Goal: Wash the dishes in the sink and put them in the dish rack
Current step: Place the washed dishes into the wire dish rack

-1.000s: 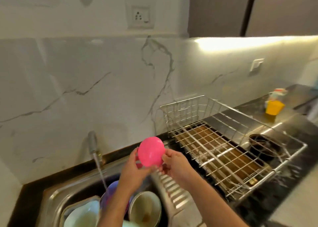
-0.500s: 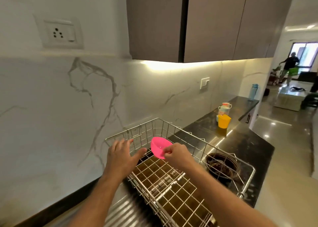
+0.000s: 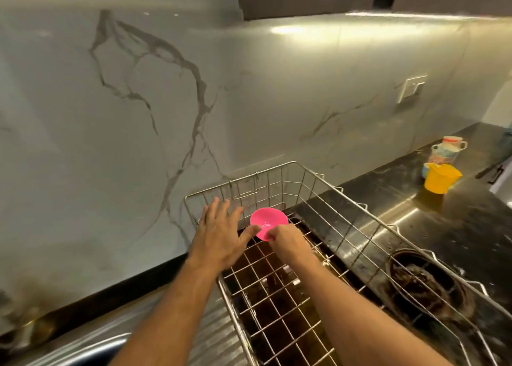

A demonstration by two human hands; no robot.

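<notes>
A small pink bowl (image 3: 268, 221) sits low in the far left corner of the wire dish rack (image 3: 346, 243), its hollow side facing me. My right hand (image 3: 288, 243) pinches the bowl's near rim. My left hand (image 3: 220, 234) hovers beside it with fingers spread, the thumb touching the bowl's left edge. The sink shows only as a steel rim (image 3: 91, 343) at the bottom left; its dishes are out of view.
A dark round drain or burner (image 3: 426, 285) lies under the rack's right side. A yellow cup (image 3: 440, 178) and stacked mugs (image 3: 447, 149) stand on the black counter at far right. The marble wall rises just behind the rack. A ribbed steel drainboard (image 3: 216, 329) adjoins the rack.
The bowl moved from above the sink, right, into the rack's far corner and lower. My left hand let go of it and spread open. The view turned from the sink.
</notes>
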